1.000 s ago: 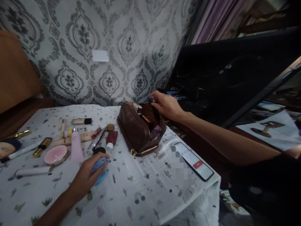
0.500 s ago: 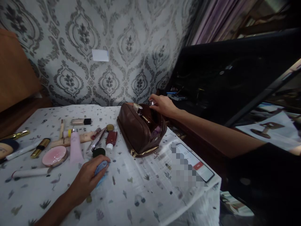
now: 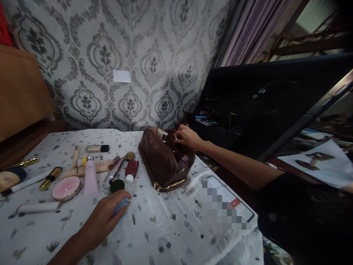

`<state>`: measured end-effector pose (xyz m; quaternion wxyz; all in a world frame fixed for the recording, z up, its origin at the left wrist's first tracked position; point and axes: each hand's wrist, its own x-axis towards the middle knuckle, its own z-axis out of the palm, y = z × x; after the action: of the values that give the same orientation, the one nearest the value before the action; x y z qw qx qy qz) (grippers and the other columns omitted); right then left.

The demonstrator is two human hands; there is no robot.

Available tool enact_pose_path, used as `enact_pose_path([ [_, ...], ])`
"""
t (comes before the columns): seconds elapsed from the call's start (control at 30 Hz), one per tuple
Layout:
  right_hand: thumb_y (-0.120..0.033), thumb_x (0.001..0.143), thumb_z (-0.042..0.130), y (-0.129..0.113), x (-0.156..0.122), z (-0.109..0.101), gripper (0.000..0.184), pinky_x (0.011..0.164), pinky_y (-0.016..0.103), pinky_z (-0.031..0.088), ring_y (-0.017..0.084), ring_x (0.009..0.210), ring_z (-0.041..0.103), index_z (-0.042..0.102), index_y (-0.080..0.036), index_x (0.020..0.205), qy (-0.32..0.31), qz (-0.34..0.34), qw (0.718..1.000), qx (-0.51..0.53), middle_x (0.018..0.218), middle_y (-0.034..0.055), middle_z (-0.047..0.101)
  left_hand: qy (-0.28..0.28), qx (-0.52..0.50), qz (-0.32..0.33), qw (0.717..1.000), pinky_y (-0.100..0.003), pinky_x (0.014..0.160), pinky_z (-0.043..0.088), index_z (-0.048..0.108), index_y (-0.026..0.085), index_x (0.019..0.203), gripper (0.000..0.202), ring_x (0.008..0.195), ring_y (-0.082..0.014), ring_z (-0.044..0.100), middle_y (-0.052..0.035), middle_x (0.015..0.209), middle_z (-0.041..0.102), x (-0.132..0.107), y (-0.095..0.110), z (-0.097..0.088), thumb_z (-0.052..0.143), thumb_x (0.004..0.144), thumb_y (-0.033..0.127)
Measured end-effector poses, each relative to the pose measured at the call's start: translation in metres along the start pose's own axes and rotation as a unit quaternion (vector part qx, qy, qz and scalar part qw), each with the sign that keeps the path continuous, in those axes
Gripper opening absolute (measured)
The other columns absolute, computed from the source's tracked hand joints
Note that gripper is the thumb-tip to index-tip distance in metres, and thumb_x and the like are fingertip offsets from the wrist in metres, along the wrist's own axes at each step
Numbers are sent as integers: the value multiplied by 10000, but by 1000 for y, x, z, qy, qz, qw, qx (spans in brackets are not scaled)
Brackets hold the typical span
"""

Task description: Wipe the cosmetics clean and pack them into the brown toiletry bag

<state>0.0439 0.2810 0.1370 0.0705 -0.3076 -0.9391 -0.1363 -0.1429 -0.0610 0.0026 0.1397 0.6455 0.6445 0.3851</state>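
A brown zip-up makeup bag (image 3: 158,160) stands with its mouth open, several items inside. My right hand (image 3: 190,138) reaches over its far right rim, thumb and fingers pinched at the opening. A small shiny silver piece (image 3: 175,137) shows at those fingertips; the rest is hidden. Inside the bag, a silver-capped bottle (image 3: 162,135) pokes up near the left wall. My left hand (image 3: 106,211) rests on the tablecloth, curled round a soft-looking blue item (image 3: 120,206). Just beyond it lie a dark round lid (image 3: 117,185) and a dark red bottle with white cap (image 3: 131,169).
Makeup is spread over the left of the table: a pink compact (image 3: 66,187), a pink tube (image 3: 90,178), a foundation bottle (image 3: 97,148) and a brush (image 3: 12,178). A phone (image 3: 231,198) lies near the right edge. A black panel (image 3: 275,95) leans beyond it.
My right hand has lowered a little toward the bag's inside, and the silver piece at its fingers shows less. My left hand stays round the blue item. The view has tilted slightly up.
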Motion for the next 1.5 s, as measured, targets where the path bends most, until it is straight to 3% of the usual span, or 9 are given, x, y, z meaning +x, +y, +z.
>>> enact_pose_path([
  [0.27,-203,875,644,2,4,-3,313,882,290,443,214,997,570,625,-95,1168,17,-21,999,25,1139,138,580,-18,9,-4,1000,-257,773,525,636,230,1034,286,877,-200,677,-68,982,708,-1,1,1,414,982,403],
  [0.43,-151,877,593,5,3,0,169,830,265,444,187,918,595,669,-106,1022,21,6,999,42,1080,122,602,-16,22,3,1000,-262,811,529,643,233,1040,267,922,-208,684,-74,1007,713,-2,-4,2,445,975,400],
  [0.57,-103,867,563,3,4,1,229,854,262,442,199,977,614,710,-130,1040,10,15,999,49,1098,121,633,-5,28,16,999,-248,799,535,647,239,1033,249,907,-201,690,-66,995,720,-2,-7,4,463,969,394],
  [0.8,-108,885,535,1,6,-2,325,852,251,457,196,989,643,725,-172,1141,-4,24,997,68,1116,110,676,12,39,32,999,-225,794,548,660,253,1029,231,891,-182,703,-49,1006,733,-4,-12,7,486,962,389],
  [1.03,-172,940,473,-4,-10,-15,332,883,272,459,206,1031,631,695,-171,1187,55,54,992,101,1163,121,661,13,63,24,998,-250,845,570,683,244,1046,290,934,-201,718,-64,1043,748,-5,-21,7,508,944,451],
  [1.13,-109,931,446,-15,-23,-18,326,925,269,443,202,1059,616,723,-144,1099,84,-14,989,119,1141,127,672,18,85,25,996,-238,845,576,701,257,1036,298,938,-201,729,-48,1042,758,-6,-24,6,525,929,472],
  [1.27,-52,869,502,-31,-31,-15,298,918,294,442,223,1050,618,747,-158,1001,-2,-155,984,83,1042,123,715,32,121,34,992,-247,874,575,711,259,1051,306,997,-214,727,-48,1052,764,-7,-28,4,530,927,474],
  [1.4,-38,826,536,-36,-29,-8,286,794,322,460,256,971,658,740,-145,995,-74,-188,979,31,994,148,733,9,145,57,988,-249,878,579,713,256,1059,275,969,-211,738,-46,1043,773,-7,-28,2,575,912,442],
  [1.5,-44,818,549,-34,-29,-7,294,764,310,450,246,924,677,745,-161,1003,-75,-183,978,62,970,130,746,20,147,49,988,-249,884,581,712,257,1056,287,984,-211,735,-41,1051,772,-8,-27,2,558,921,460],
])
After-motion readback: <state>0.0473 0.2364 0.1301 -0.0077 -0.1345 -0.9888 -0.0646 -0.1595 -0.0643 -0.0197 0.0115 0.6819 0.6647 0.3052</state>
